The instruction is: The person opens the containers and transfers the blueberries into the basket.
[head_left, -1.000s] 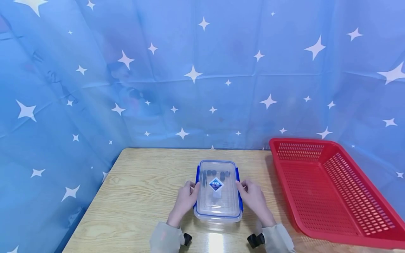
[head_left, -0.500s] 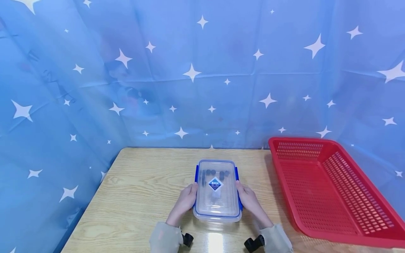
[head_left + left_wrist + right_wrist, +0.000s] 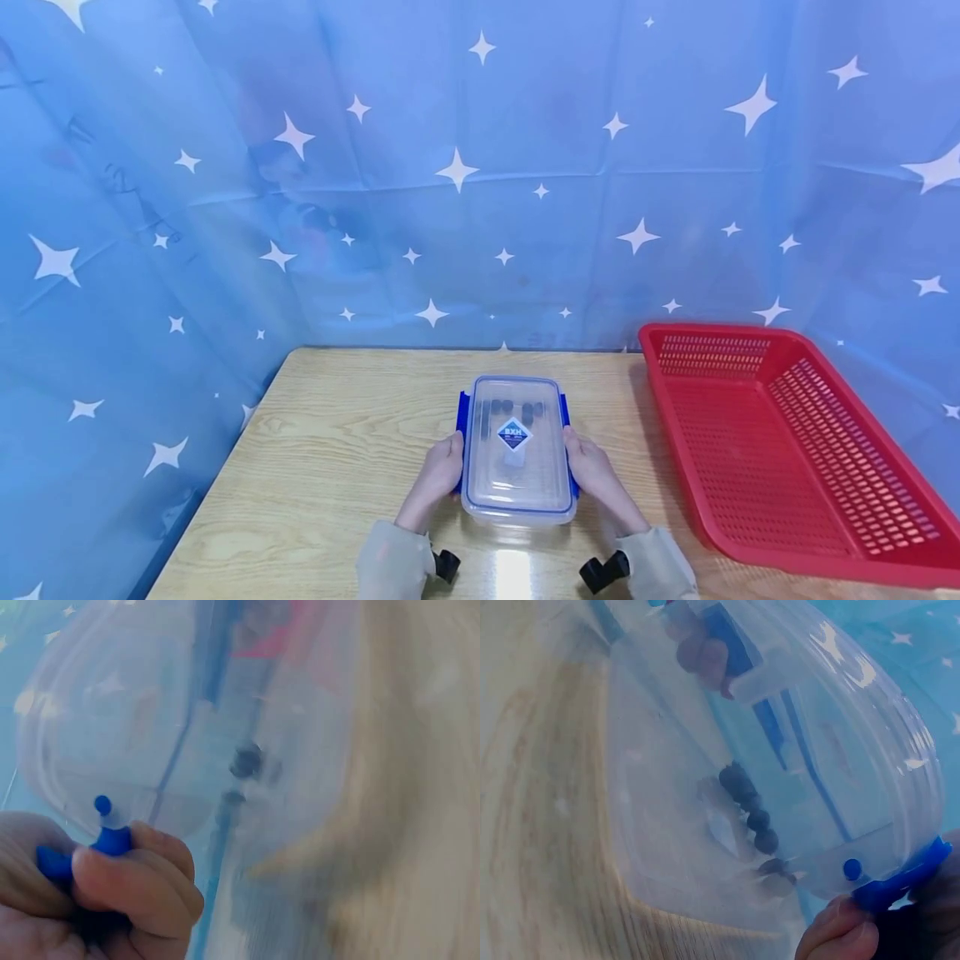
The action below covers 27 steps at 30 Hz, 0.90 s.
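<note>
A clear plastic food container (image 3: pixel 517 492) with a blue-sealed lid stands on the table, small dark round-ended objects (image 3: pixel 759 821) visible inside. On its lid sits a blue-and-white diamond label (image 3: pixel 514 434). My left hand (image 3: pixel 441 468) is at its left side, fingers curled round the blue side latch (image 3: pixel 112 844), which juts outward from the wall. At the opposite side my right hand (image 3: pixel 592 468) pinches the other blue latch (image 3: pixel 901 877), thumb above and fingertips below. Parts of the right hand's fingers are hidden by the container in the head view.
A red perforated plastic basket (image 3: pixel 772 467) stands on the right of the wooden table (image 3: pixel 352 433). Behind and to the left hangs a blue curtain (image 3: pixel 525 217) with white stars. A black wrist camera strap sits at each sleeve.
Both thumbs have moved from the lid's edges outward onto the side latches. The left latch has swung out from the container's side. The container has stayed in about the same place.
</note>
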Each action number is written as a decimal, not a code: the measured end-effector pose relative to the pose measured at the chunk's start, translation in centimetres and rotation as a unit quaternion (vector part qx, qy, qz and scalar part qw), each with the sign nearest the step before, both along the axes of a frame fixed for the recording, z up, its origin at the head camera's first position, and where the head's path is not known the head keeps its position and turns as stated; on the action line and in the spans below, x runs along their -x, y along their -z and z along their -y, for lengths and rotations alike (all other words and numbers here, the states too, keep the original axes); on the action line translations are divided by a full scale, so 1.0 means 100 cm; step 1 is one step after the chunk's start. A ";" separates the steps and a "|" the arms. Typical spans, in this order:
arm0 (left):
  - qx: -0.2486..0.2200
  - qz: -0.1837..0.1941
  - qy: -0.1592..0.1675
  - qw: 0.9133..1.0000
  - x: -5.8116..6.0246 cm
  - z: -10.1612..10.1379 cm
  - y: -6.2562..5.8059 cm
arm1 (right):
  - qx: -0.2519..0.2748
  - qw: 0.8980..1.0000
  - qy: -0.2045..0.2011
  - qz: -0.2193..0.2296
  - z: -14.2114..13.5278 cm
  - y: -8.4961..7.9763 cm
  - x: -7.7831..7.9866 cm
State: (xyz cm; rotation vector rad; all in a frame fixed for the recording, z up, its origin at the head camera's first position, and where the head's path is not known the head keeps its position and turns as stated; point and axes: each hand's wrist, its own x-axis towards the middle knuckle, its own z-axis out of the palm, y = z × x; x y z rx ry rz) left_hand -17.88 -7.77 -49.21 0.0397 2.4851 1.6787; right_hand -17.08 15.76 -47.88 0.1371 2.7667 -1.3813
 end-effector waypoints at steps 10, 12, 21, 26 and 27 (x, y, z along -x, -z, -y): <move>-0.067 0.045 0.013 0.997 0.005 0.009 0.008 | 0.092 0.994 0.048 0.045 -0.005 0.013 0.000; -0.081 0.057 0.012 0.995 0.005 0.010 0.009 | 0.125 0.989 0.058 0.060 -0.006 0.018 0.000; -0.043 0.032 0.006 0.999 0.005 0.014 0.013 | 0.036 0.996 0.056 -0.065 -0.010 0.026 0.006; 0.072 -0.113 -0.055 0.989 0.006 0.006 0.004 | 0.017 0.983 0.060 -0.173 -0.009 0.017 0.005; 0.087 -0.133 -0.064 0.985 0.006 0.005 0.001 | 0.014 0.983 0.056 -0.176 -0.009 0.014 0.005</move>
